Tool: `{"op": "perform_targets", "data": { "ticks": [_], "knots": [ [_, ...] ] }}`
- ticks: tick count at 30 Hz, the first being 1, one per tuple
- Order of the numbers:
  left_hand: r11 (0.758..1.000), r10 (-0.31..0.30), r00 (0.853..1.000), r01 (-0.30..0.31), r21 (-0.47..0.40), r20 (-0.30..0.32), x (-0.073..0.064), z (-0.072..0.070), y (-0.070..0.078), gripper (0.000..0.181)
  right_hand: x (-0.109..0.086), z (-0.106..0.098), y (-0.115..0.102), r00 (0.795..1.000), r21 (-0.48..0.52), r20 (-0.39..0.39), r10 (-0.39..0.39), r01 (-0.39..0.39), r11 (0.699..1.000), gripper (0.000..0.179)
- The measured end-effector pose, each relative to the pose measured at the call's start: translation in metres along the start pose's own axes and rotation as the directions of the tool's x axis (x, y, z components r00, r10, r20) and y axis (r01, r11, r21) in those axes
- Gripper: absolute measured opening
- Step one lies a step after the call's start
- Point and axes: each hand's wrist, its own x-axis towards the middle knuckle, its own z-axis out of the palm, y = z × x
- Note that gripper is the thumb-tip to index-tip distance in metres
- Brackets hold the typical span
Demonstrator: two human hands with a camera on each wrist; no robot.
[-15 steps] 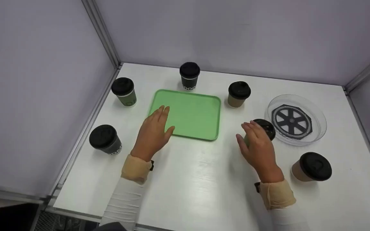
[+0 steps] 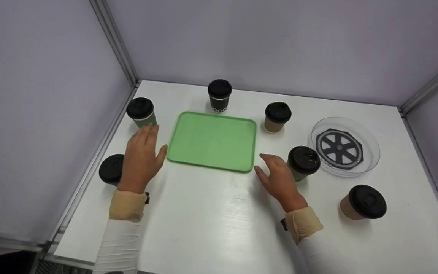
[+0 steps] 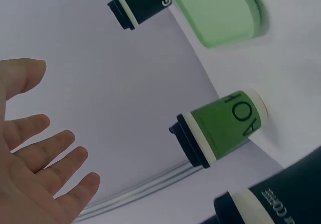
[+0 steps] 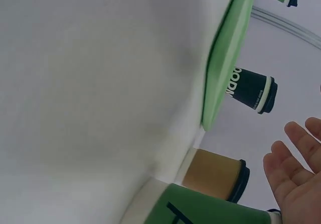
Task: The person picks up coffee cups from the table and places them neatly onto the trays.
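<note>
My left hand (image 2: 140, 160) hovers over the left side of the table, fingers spread and holding nothing. Just beyond its fingertips stands a green cup with a black lid (image 2: 140, 110). A dark cup (image 2: 110, 169) is partly hidden behind that hand. My right hand (image 2: 278, 179), fingers loosely bent and with nothing in them, is left of another green cup (image 2: 303, 161), overlapping its edge in the head view. Between the hands, farther back, lies a flat green tray (image 2: 213, 140). In the left wrist view, the green cup (image 3: 223, 126) stands apart from the fingers.
A dark cup (image 2: 219, 95) stands behind the tray, and a brown cup (image 2: 276, 117) to its right. Another brown cup (image 2: 362, 202) sits at the near right. A round clear dish (image 2: 373, 154) with a black spoked insert lies at the right. Walls enclose the table's back and sides.
My left hand has moved left, from over the tray's edge to beside the left cups. The right hand has shifted left and slightly nearer, uncovering more of the green cup.
</note>
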Motion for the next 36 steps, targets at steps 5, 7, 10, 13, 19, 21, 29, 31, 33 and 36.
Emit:
{"op": "perform_targets", "data": {
  "ticks": [5,7,10,13,19,21,29,31,33,36],
  "knots": [
    [0.997,-0.062,0.998,0.062,0.035,-0.012,-0.008,-0.015,-0.018,0.058,0.006,0.008,0.006,0.988,0.025,0.072,0.139,-0.141,0.990,0.045],
    [0.994,-0.095,0.995,0.095,0.048,-0.010,-0.010,-0.021,-0.023,0.060,0.009,0.009,0.009,0.977,0.028,0.101,0.186,-0.189,0.982,0.048],
    [0.986,-0.154,0.988,0.155,0.056,-0.020,-0.012,-0.031,-0.030,0.063,0.014,0.010,0.013,0.961,0.032,0.144,0.237,-0.243,0.969,0.051],
    [0.977,-0.204,0.977,0.207,0.054,-0.053,-0.014,-0.042,-0.039,0.065,0.021,0.013,0.017,0.940,0.042,0.188,0.284,-0.297,0.954,0.055],
    [0.956,-0.290,0.953,0.292,0.016,-0.091,-0.026,-0.066,-0.053,0.073,0.028,0.023,0.025,0.896,0.112,0.248,0.369,-0.405,0.908,0.063],
    [0.944,-0.327,0.941,0.329,0.007,-0.086,-0.032,-0.072,-0.058,0.076,0.028,0.027,0.028,0.881,0.154,0.264,0.393,-0.441,0.884,0.065],
    [0.906,-0.424,0.906,0.423,-0.011,-0.008,-0.062,-0.087,-0.076,0.083,0.027,0.047,0.029,0.827,0.241,0.325,0.459,-0.542,0.805,0.065],
    [0.893,-0.448,0.894,0.449,-0.029,0.027,-0.070,-0.084,-0.076,0.085,0.027,0.051,0.028,0.819,0.259,0.338,0.463,-0.554,0.791,0.064],
    [0.881,-0.468,0.882,0.470,-0.055,0.053,-0.076,-0.077,-0.075,0.086,0.028,0.054,0.029,0.815,0.267,0.336,0.471,-0.562,0.783,0.063],
    [0.859,-0.497,0.864,0.504,-0.093,0.085,-0.084,-0.064,-0.073,0.089,0.028,0.055,0.032,0.821,0.261,0.314,0.476,-0.557,0.789,0.059]
  ]
}}
